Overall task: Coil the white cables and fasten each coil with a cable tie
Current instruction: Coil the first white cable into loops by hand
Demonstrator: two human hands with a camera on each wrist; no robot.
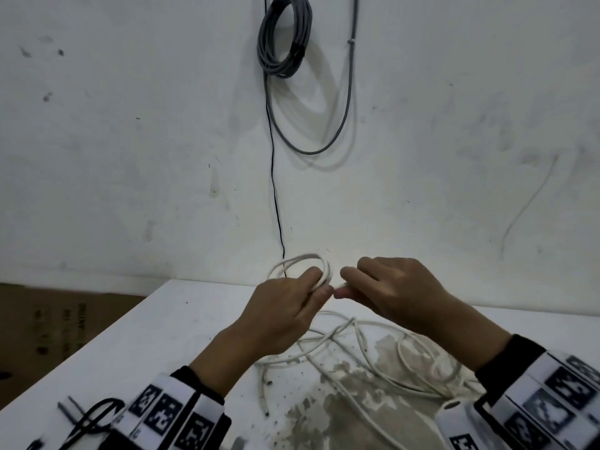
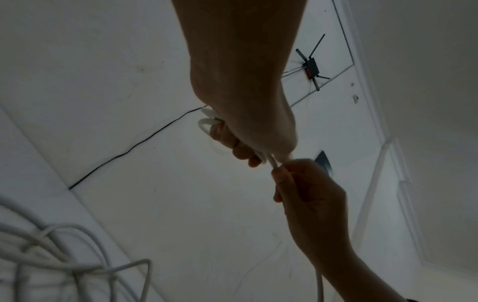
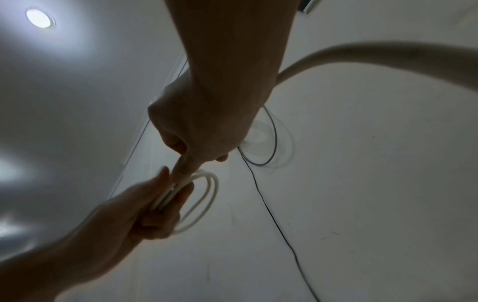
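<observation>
Both hands are raised above the far edge of the tabletop (image 1: 136,336), close together, with their fingertips almost meeting.

Left hand (image 1: 285,315): fingers curled around a small white cable coil (image 1: 303,264) of a few loops. The loops stand up from the grip, away from the person. In the right wrist view, the bundled strands of the coil (image 3: 201,200) run between the thumb and the fingers of the left hand (image 3: 145,208), and the loops project clear of the fingers on the far side.

Right hand (image 1: 397,292): fingers curled, thumb and fingertips pinching the white cable just beside the coil. In the left wrist view, the cable passes from the left hand (image 2: 248,130) into the right hand (image 2: 308,190) and emerges below the right palm, hanging downward.

The uncoiled remainder of white cable (image 1: 373,355) lies in loose, overlapping loops on the tabletop beneath and in front of the wrists, over a stained, worn patch of the surface.

A grey cable coil (image 1: 284,35) hangs on the wall (image 1: 130,141) behind the tabletop, with a long grey loop drooping below it. A thin black wire (image 1: 274,177) runs down the wall to the tabletop edge. A cardboard box (image 1: 48,326) stands to the left of the tabletop.
</observation>
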